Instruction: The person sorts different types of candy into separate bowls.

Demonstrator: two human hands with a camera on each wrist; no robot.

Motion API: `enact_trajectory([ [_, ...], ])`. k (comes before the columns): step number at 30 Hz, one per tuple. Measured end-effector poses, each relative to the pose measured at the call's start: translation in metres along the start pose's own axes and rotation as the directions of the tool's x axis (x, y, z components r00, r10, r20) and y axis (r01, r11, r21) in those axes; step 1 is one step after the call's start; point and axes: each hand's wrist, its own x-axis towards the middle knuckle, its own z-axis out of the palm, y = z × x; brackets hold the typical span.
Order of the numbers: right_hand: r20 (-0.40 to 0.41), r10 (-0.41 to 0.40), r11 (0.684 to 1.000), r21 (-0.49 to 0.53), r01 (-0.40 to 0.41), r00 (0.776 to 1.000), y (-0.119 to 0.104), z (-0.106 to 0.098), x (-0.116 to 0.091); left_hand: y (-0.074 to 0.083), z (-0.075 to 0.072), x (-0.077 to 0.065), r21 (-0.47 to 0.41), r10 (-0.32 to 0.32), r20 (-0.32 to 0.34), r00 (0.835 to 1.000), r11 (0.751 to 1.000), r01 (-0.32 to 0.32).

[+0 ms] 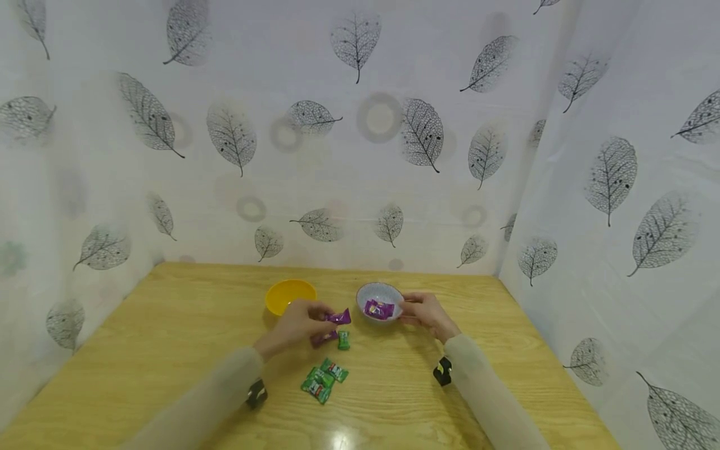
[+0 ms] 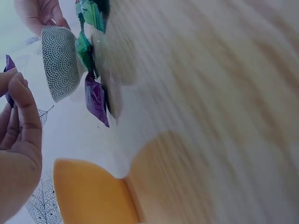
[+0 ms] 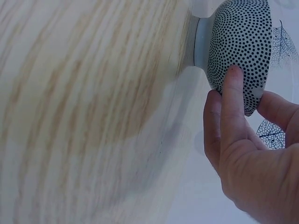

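Note:
Between its thumb and fingers my left hand [image 1: 300, 324] pinches a purple-wrapped candy [image 1: 340, 317], held above the table just left of the dotted bowl [image 1: 365, 292]. That bowl is white with dark dots outside, and purple candies [image 1: 379, 309] lie in it. My right hand [image 1: 425, 310] grips the bowl's right side, thumb at the rim and fingers against the outer wall, as the right wrist view shows. Below the left hand, another purple candy [image 1: 324, 339] lies on the table beside a green candy [image 1: 344, 340].
A yellow bowl [image 1: 275, 301] stands behind the left hand, its inside partly hidden. Several green candies [image 1: 318, 382] lie in a group nearer the front of the wooden table [image 1: 191, 325]. A leaf-patterned curtain [image 1: 360, 156] encloses the back and sides.

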Motion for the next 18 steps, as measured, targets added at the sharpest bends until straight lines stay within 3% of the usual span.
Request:
enact_trajectory([
  [2, -0.001, -0.001, 1.000, 0.004, 0.001, 1.000, 0.000, 0.000, 0.001, 0.002, 0.003, 0.004, -0.003, 0.001, -0.007, 1.000, 1.000, -0.001],
  [12, -0.011, 0.017, 1.000, 0.015, -0.017, 1.000, 0.001, 0.000, 0.001, 0.020, 0.022, 0.033, 0.146, 0.117, -0.078, 0.990, 0.984, -0.105],
  [18, -0.004, 0.000, 1.000, 0.021, 0.000, 1.000, 0.003, -0.001, 0.000, 0.028, 0.032, 0.046, 0.208, 0.131, -0.122, 0.984, 0.973, -0.103],
])
